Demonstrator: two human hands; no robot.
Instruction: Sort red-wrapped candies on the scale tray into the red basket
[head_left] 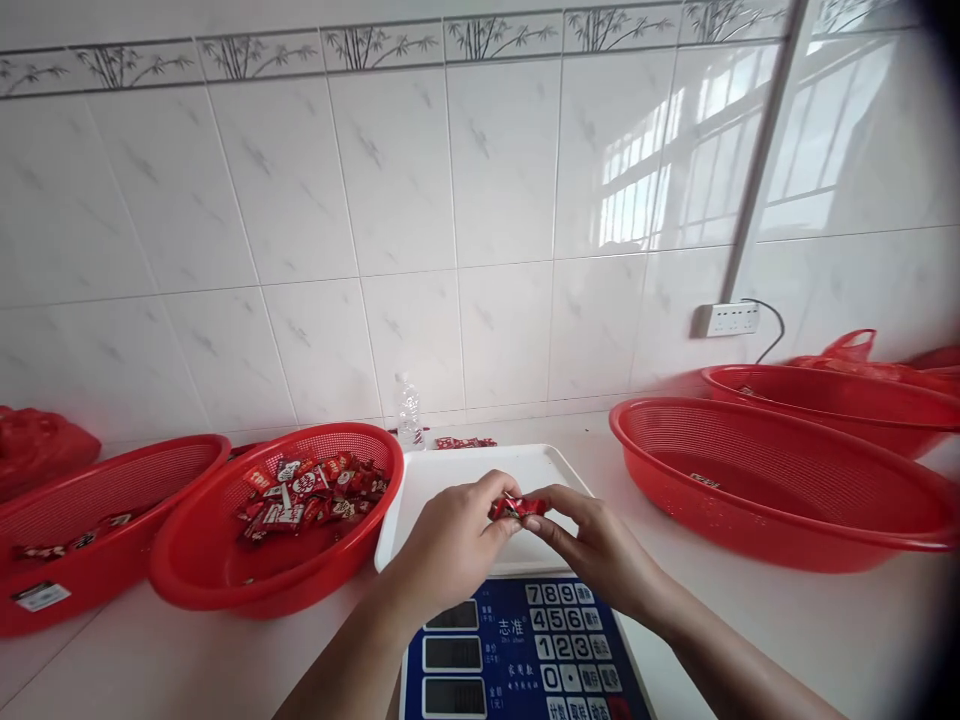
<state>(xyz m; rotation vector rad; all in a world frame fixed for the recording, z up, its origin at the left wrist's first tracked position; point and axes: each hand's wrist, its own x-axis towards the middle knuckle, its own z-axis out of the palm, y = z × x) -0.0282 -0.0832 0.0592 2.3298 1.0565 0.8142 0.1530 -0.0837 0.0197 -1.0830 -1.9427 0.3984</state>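
Observation:
Between the fingertips of both hands is a small red candy packet, partly covered by the fingers. My left hand pinches one end of it and my right hand pinches the other. Both are held above the white pan of a digital scale. Below them lies the scale's blue keypad panel, with number keys and dark displays. To the left, a red plastic basket holds a heap of red wrapped candies.
Another red basket with a few packets stands at far left. Two large red baskets, a nearer one and a farther one, are on the right. A clear bottle and red packets sit behind the scale, near the tiled wall.

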